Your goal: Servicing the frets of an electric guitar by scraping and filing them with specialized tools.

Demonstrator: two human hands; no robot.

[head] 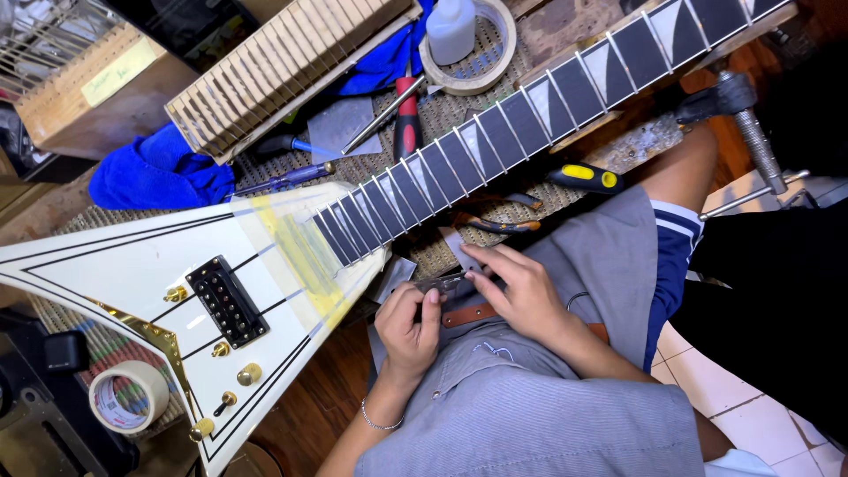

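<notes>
Down at the lap, the left hand (pixel 408 320) pinches a small metal piece (pixel 440 283) (thin, grey) between thumb and fingers; the right hand (pixel 521 291) grips its far end, fingers curled.

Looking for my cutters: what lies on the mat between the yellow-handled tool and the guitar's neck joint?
In the head view, orange-handled pliers lie there, between the yellow-handled tool and the neck joint.

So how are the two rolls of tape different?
The tape roll by the guitar body is thick, with lots of tape wound on and print inside its core. The tape roll near the neck is a thin ring with little tape left. A white bottle stands inside that ring; nothing sits in the thick one. Both are round, cream-coloured and lying flat.
</notes>
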